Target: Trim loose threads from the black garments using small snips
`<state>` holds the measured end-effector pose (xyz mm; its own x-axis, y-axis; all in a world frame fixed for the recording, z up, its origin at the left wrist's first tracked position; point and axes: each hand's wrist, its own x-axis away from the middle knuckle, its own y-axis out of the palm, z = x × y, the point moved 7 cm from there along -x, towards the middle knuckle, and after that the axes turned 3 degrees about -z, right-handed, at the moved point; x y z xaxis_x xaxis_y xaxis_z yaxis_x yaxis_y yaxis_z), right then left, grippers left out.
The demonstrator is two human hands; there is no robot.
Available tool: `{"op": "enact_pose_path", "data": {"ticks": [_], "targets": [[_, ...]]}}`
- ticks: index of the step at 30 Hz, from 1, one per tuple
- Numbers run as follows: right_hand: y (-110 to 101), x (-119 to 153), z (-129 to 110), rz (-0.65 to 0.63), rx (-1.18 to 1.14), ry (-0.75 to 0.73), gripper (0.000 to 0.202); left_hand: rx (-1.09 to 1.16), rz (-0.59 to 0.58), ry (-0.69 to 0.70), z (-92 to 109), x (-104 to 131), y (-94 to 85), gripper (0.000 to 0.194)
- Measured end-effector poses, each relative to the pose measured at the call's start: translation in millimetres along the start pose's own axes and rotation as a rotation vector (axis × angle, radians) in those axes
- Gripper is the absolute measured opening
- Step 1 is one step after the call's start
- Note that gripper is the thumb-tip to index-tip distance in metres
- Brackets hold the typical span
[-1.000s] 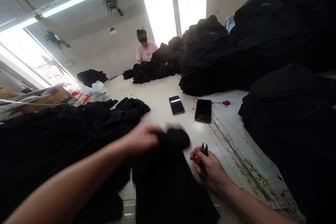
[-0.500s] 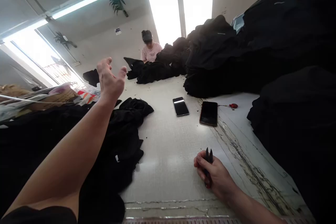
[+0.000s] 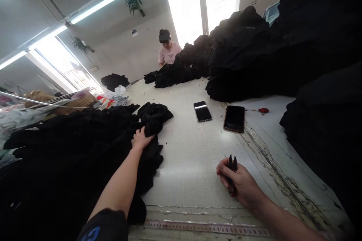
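My left hand (image 3: 141, 139) lies on the black garments (image 3: 85, 150) heaped along the left side, beside a bunched black piece (image 3: 154, 113). Its fingers and thumb are spread over the cloth, and the fingertips are partly lost in the dark folds. In my right hand (image 3: 240, 180) are small dark thread snips (image 3: 232, 165) with a reddish handle end, the two blade tips pointing up and slightly apart. That hand rests on the pale tabletop (image 3: 186, 173).
Two phones, one silver-edged (image 3: 202, 111) and one brown-edged (image 3: 234, 119), lie mid-table near a small red object (image 3: 263, 110). Tall black garment piles (image 3: 254, 60) line the right. A measuring tape (image 3: 203, 227) runs along the front edge. A person in pink (image 3: 169, 53) stands at the far end.
My left hand has come down from the air above the left heap onto the black garments. The right hand keeps the snips. The view has shifted slightly left.
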<state>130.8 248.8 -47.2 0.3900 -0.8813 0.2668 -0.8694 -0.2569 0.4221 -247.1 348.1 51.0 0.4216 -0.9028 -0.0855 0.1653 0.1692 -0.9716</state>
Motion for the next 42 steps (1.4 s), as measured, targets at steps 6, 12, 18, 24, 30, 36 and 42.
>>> {"op": "enact_pose_path", "data": {"ticks": [6,12,18,24,30,36,42], "targets": [[-1,0,1,-0.026,0.082,-0.074,0.037,0.106,-0.113,0.102,-14,42,4.0,0.053],[1,1,0,-0.037,0.26,-0.201,0.036,0.339,0.046,0.134,-8,65,-95.0,0.031],[8,11,-11,0.056,0.283,-0.249,0.038,0.503,0.203,0.297,49,160,-162.1,0.04],[-21,52,-23,0.306,0.343,-0.308,0.037,0.347,-0.568,0.73,74,314,-44.8,0.032],[-61,128,-22,0.439,0.562,-0.313,0.03,0.413,-0.28,0.685,55,339,-28.9,0.012],[-30,169,-20,0.312,0.91,-0.369,0.027,0.424,-0.03,0.957,104,361,-13.7,0.046],[-19,168,-19,0.331,1.132,-0.434,0.007,0.49,-0.115,0.701,72,310,-4.3,0.026]]}}
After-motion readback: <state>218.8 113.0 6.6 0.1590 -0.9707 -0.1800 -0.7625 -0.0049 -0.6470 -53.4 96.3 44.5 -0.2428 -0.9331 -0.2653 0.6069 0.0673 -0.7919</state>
